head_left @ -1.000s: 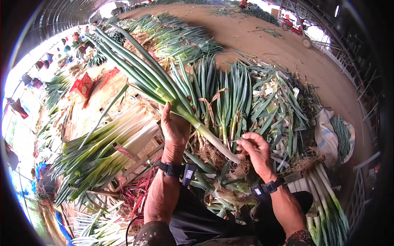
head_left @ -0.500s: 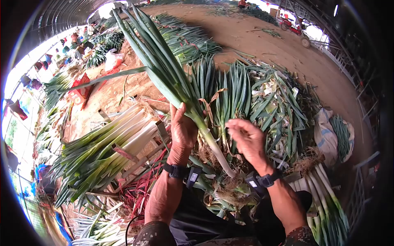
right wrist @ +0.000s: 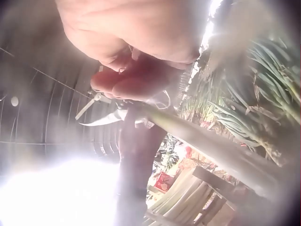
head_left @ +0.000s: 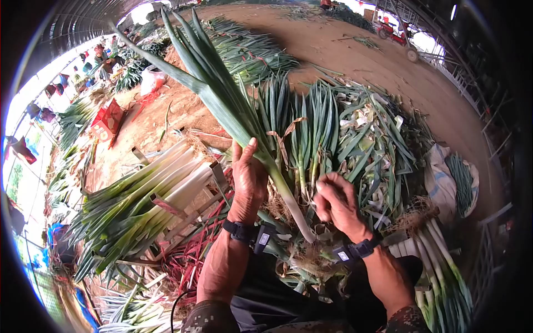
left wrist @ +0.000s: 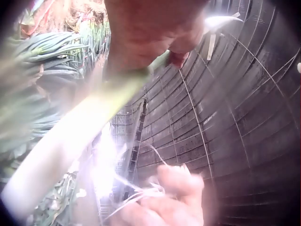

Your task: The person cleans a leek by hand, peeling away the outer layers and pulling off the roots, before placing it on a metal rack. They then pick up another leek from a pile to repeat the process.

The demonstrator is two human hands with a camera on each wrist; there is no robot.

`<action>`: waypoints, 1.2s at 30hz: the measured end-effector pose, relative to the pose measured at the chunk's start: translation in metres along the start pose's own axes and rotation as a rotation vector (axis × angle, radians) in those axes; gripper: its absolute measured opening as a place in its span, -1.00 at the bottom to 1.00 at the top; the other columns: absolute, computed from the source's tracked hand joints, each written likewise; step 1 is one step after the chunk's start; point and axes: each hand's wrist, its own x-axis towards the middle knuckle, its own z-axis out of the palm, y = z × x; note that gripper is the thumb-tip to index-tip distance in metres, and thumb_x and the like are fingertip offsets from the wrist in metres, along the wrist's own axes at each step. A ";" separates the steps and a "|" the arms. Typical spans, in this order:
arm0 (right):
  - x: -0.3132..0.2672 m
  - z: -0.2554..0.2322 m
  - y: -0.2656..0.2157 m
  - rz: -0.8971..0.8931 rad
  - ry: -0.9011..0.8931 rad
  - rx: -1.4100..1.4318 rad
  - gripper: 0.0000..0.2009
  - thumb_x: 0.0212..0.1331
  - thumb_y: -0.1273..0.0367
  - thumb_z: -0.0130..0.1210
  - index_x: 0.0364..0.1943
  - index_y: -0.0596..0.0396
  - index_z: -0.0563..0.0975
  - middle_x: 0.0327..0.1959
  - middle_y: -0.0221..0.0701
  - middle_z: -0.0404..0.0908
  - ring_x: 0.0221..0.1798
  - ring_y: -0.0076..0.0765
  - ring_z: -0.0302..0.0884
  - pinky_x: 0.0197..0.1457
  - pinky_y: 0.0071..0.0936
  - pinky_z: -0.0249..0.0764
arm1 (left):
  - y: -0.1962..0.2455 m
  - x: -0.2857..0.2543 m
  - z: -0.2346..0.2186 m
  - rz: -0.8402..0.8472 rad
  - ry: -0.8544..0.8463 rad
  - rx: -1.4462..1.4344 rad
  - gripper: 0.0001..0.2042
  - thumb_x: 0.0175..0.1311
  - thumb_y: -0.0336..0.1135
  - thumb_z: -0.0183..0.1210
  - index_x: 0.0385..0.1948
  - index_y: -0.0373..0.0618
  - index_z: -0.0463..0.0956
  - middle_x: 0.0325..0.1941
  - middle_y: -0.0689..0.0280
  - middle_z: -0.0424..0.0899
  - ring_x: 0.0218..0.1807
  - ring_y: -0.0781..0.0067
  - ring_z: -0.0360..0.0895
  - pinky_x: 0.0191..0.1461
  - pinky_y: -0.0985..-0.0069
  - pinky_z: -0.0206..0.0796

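Observation:
A long green onion (head_left: 280, 186), white at the stem and dark green in the leaves (head_left: 216, 102), slants from upper left down toward the lap. My left hand (head_left: 250, 180) grips it where the leaves meet the stem. Its root end (head_left: 312, 240) points down, below and left of my right hand (head_left: 338, 202). That right hand is curled beside the stem, apart from it in the head view. Thin pale strands (left wrist: 150, 192) stick out from the right hand's curled fingers (left wrist: 181, 186) in the left wrist view. Close by, the stem (right wrist: 221, 146) crosses the right wrist view.
Trimmed green onions (head_left: 172, 172) lie on a wooden rack (head_left: 169, 206) to the left, over red ties (head_left: 197, 250). Untrimmed ones (head_left: 302, 122) stand ahead, beside a heap of stripped leaves (head_left: 377, 144). A white sack (head_left: 438, 177) and another bundle (head_left: 438, 266) are at right.
The left hand has swung the onion more upright, its root end moving down and left. My right hand has left the root end, risen, then dropped slightly, fingers curling.

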 end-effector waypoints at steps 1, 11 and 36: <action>-0.009 -0.005 -0.004 0.050 -0.011 -0.037 -0.84 0.38 0.33 0.14 -0.17 0.12 0.47 -0.65 -0.50 0.50 -0.70 -0.64 0.37 -0.63 -0.65 0.27 | 0.002 0.002 -0.002 0.015 0.016 -0.001 -0.53 0.42 -0.36 0.10 0.33 0.09 0.24 0.08 0.34 0.48 0.09 0.32 0.46 0.14 0.20 0.38; -0.150 -0.201 0.168 0.239 -0.442 -1.446 -0.80 0.14 0.24 0.24 -0.31 0.06 0.67 -0.32 -0.27 0.73 -0.33 -0.08 0.69 -0.23 -0.31 0.56 | 0.034 0.022 -0.033 0.176 0.033 0.024 -0.64 0.37 -0.25 0.12 0.15 0.04 0.30 0.02 0.17 0.57 -0.06 0.22 0.57 -0.02 0.21 0.48; -0.060 -0.087 0.122 0.253 0.153 -1.063 -0.73 0.19 0.22 0.16 -0.37 0.15 0.69 -0.45 -0.07 0.64 -0.35 0.12 0.65 -0.28 -0.13 0.53 | 0.028 0.015 -0.038 0.005 0.042 -0.237 -0.53 0.27 0.09 0.02 -0.08 -0.17 0.50 -0.26 0.17 0.61 -0.30 0.24 0.54 -0.36 0.35 0.38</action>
